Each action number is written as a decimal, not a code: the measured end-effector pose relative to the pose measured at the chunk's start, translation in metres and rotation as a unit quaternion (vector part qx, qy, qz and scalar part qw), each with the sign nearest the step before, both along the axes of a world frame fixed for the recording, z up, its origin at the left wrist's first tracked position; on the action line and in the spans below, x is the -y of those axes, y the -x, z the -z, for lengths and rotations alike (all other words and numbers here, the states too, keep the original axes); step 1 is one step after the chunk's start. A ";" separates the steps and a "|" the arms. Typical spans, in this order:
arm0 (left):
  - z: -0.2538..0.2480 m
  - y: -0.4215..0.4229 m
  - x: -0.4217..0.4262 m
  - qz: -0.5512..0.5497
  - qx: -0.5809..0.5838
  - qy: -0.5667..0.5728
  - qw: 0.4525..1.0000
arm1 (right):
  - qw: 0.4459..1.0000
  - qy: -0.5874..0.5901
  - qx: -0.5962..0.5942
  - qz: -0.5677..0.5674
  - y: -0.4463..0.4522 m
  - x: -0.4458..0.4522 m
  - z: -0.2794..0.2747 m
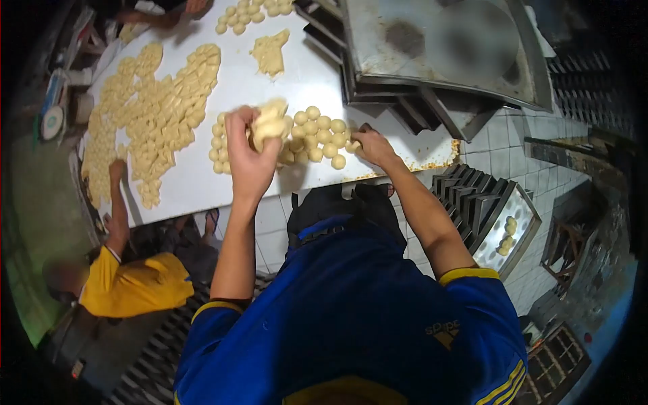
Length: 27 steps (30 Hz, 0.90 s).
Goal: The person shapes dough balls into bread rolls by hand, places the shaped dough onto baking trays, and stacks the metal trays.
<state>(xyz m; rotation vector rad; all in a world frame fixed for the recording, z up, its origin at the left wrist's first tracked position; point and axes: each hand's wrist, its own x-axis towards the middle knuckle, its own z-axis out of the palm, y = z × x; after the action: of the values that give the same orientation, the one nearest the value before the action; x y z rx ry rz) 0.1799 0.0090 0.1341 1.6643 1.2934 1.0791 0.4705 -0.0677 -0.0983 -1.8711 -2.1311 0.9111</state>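
Observation:
My left hand (pixel 247 154) is raised over the table, its fingers wrapped round a clump of pale dough pieces (pixel 271 125), slightly blurred. Beneath and beside it, several round dough balls (pixel 323 136) sit close together on the white table (pixel 233 81). More balls (pixel 217 145) show just left of that hand. At the right end of the group, my right hand (pixel 372 146) has its fingers bent against a single dough ball (pixel 352 144), which they partly hide.
Cut dough pieces (pixel 165 108) cover the table's left side, where a person in a yellow shirt (pixel 138 282) reaches in. A flat dough piece (pixel 270 54) lies farther back. Stacked metal trays (pixel 445 74) stand at right; more trays (pixel 503 229) sit lower, with dough on top.

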 end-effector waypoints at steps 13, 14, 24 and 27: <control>-0.067 -0.334 -0.228 0.362 -0.355 -0.248 0.826 | 0.902 -0.150 -0.356 0.194 -0.063 0.077 -0.370; -0.068 -0.334 -0.232 0.364 -0.350 -0.259 0.823 | 0.876 -0.230 -0.360 0.226 -0.065 0.074 -0.388; -0.083 -0.152 -0.147 0.068 0.019 -0.055 0.996 | 0.869 -0.375 0.023 0.323 -0.203 -0.107 -0.341; -0.072 -0.128 -0.093 0.118 0.155 0.251 0.948 | 0.892 -0.280 0.145 0.324 -0.196 -0.115 -0.333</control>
<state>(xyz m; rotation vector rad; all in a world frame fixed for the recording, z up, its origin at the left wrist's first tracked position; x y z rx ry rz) 0.3079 0.1024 0.2060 1.1739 1.0227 0.7481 0.6661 0.0471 0.2349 -2.2152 -1.4497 -0.1226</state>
